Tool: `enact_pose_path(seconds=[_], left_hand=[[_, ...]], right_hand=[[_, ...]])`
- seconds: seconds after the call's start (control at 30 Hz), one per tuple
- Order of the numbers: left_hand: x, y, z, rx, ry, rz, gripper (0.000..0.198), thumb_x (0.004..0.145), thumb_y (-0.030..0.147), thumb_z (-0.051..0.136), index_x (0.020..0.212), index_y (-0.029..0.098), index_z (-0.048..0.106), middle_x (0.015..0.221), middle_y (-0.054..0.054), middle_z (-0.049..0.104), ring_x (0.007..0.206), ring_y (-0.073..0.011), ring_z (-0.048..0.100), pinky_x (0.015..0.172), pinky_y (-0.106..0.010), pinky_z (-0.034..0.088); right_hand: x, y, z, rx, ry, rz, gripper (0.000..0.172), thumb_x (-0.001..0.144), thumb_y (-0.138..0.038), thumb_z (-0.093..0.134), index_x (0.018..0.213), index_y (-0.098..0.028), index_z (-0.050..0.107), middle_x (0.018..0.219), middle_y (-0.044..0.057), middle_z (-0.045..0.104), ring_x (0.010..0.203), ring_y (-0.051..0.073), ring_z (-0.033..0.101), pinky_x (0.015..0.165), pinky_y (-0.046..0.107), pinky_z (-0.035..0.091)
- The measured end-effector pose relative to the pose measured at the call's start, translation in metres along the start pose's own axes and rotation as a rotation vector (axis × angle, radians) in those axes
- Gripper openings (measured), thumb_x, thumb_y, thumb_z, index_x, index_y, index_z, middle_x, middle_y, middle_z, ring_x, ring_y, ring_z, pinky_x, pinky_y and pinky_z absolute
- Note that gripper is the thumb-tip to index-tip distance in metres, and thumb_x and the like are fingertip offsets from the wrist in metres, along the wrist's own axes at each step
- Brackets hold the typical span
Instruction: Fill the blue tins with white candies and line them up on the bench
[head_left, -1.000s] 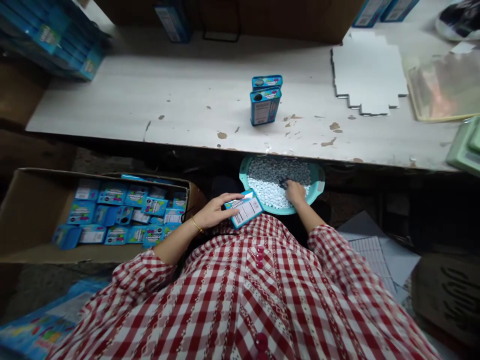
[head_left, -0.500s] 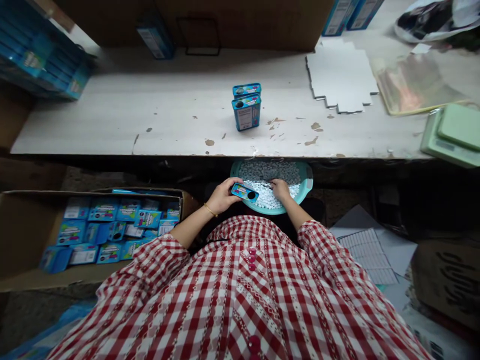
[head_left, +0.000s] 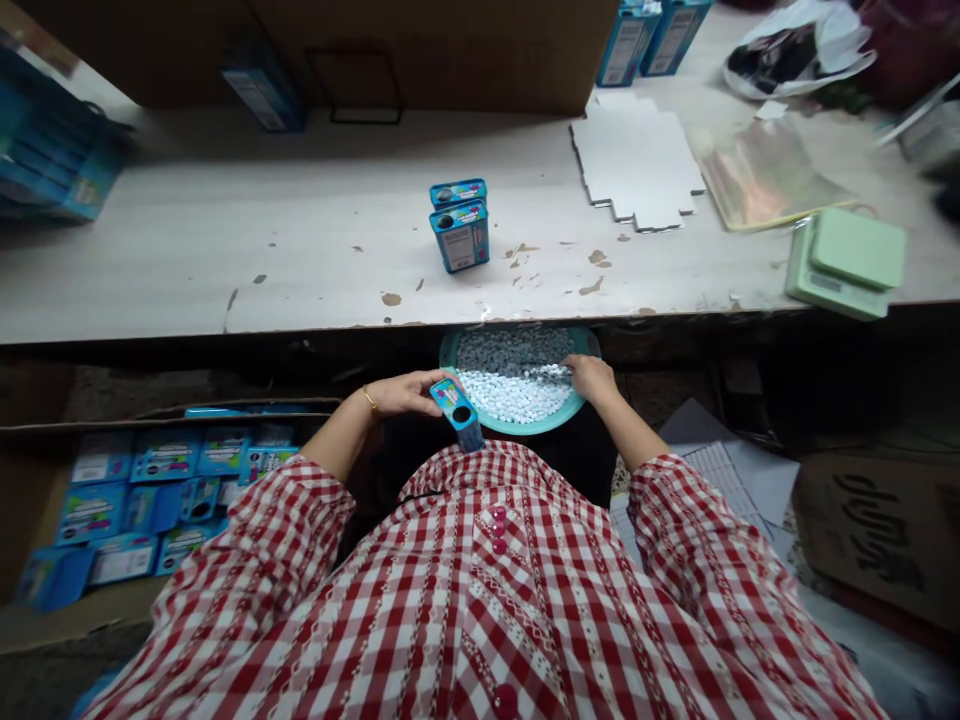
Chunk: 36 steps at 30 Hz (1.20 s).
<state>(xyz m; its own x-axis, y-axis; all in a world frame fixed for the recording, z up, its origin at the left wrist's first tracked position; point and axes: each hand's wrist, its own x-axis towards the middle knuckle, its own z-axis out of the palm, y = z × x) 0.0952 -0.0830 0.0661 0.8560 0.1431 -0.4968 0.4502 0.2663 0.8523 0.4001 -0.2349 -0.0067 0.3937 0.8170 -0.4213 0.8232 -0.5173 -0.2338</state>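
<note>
My left hand (head_left: 411,393) is closed around a small blue tin (head_left: 459,415), which tilts and shows a round dark opening in its top. It is held over my lap, beside the left rim of a turquoise basin (head_left: 581,408). The basin holds many small white candy-like pieces (head_left: 517,395). Above its right side my right hand (head_left: 592,378) is closed on what looks like a spoon (head_left: 549,371), heaped with white pieces; its handle is mostly hidden by the fingers. Two more blue tins (head_left: 463,238) stand upright on the white table, one behind the other.
A cardboard box (head_left: 45,628) of blue tins (head_left: 161,455) is at the left. The table's front edge (head_left: 315,332) overhangs the basin. On the table are flat white card (head_left: 637,165), a plastic pouch (head_left: 772,170), a green scale (head_left: 847,262) and a large cardboard box (head_left: 450,60).
My right hand has risen out of the white pieces and moved right, with a heaped spoon. My left hand has moved left and turned the tin more upright. The view has shifted right.
</note>
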Motion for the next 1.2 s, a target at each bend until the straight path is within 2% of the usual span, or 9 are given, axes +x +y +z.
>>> enact_pose_path(seconds=[0.1,0.23,0.33,0.43,0.6,0.77,0.87,1.03,1.2], left_hand=[[0.009,0.001,0.016,0.021,-0.048,0.033,0.042,0.051,0.031,0.08,0.088,0.017,0.064,0.081,-0.003,0.064,0.075,-0.0165,0.059,0.071,-0.026,0.048],[0.028,-0.006,0.041,0.044,-0.042,0.096,0.035,0.056,0.034,0.077,0.083,0.015,0.064,0.079,-0.001,0.063,0.076,-0.0149,0.057,0.075,-0.026,0.047],[0.029,-0.013,0.041,-0.026,0.035,0.12,0.043,0.055,0.037,0.078,0.09,0.016,0.063,0.084,-0.002,0.064,0.077,-0.0153,0.058,0.076,-0.027,0.047],[0.022,-0.019,0.028,-0.071,0.151,0.143,0.046,0.053,0.036,0.079,0.09,0.016,0.062,0.083,-0.003,0.064,0.076,-0.0159,0.059,0.076,-0.029,0.048],[0.024,-0.026,0.009,0.053,0.363,0.208,0.044,0.054,0.033,0.079,0.089,0.015,0.06,0.082,-0.002,0.063,0.078,-0.0164,0.058,0.079,-0.03,0.047],[0.048,-0.029,0.008,0.201,0.6,0.291,0.048,0.055,0.031,0.077,0.097,0.016,0.058,0.089,-0.001,0.061,0.087,-0.0179,0.056,0.086,-0.031,0.044],[0.06,-0.03,0.014,0.234,0.673,0.321,0.049,0.056,0.029,0.076,0.098,0.015,0.056,0.09,-0.001,0.06,0.088,-0.0176,0.055,0.087,-0.03,0.043],[0.071,-0.033,0.018,0.376,0.733,0.344,0.049,0.057,0.028,0.077,0.1,0.016,0.057,0.094,-0.003,0.06,0.093,-0.0196,0.055,0.089,-0.032,0.042],[0.075,-0.034,0.019,0.497,0.752,0.348,0.047,0.057,0.026,0.078,0.099,0.016,0.059,0.094,-0.003,0.059,0.09,-0.0195,0.056,0.086,-0.033,0.044]], right_hand=[[0.007,-0.029,0.02,0.07,-0.045,0.002,0.039,0.081,-0.011,0.043,0.11,-0.023,0.066,0.107,0.012,0.066,0.102,0.023,0.059,0.085,0.031,0.041],[0.022,-0.057,0.05,0.175,-0.055,0.005,0.038,0.084,-0.013,0.041,0.113,-0.018,0.066,0.106,0.014,0.067,0.101,0.025,0.06,0.086,0.032,0.041],[0.028,-0.053,0.055,0.273,-0.051,-0.017,0.034,0.083,-0.015,0.045,0.108,-0.018,0.068,0.107,0.011,0.067,0.101,0.021,0.06,0.087,0.028,0.041],[0.027,-0.041,0.048,0.38,-0.047,-0.041,0.031,0.082,-0.017,0.046,0.103,-0.015,0.069,0.099,0.008,0.069,0.089,0.016,0.062,0.079,0.023,0.044],[0.009,-0.022,0.017,0.526,-0.013,-0.046,0.032,0.079,-0.017,0.045,0.101,-0.01,0.067,0.077,0.006,0.068,0.066,0.013,0.059,0.064,0.022,0.045],[-0.013,-0.008,-0.038,0.653,0.06,-0.146,0.027,0.074,-0.02,0.05,0.09,-0.012,0.07,0.065,0.003,0.064,0.058,0.013,0.056,0.059,0.023,0.043],[-0.024,-0.016,-0.069,0.467,0.05,-0.191,0.027,0.076,-0.019,0.051,0.092,-0.015,0.072,0.075,0.004,0.068,0.068,0.015,0.06,0.066,0.024,0.044],[-0.041,-0.054,-0.105,-0.088,0.02,-0.174,0.034,0.079,-0.019,0.048,0.104,-0.026,0.071,0.104,0.004,0.069,0.095,0.022,0.061,0.081,0.03,0.044],[-0.055,-0.094,-0.127,-0.409,-0.067,-0.223,0.035,0.078,-0.014,0.044,0.101,-0.019,0.071,0.099,0.013,0.068,0.091,0.026,0.064,0.076,0.033,0.047]])
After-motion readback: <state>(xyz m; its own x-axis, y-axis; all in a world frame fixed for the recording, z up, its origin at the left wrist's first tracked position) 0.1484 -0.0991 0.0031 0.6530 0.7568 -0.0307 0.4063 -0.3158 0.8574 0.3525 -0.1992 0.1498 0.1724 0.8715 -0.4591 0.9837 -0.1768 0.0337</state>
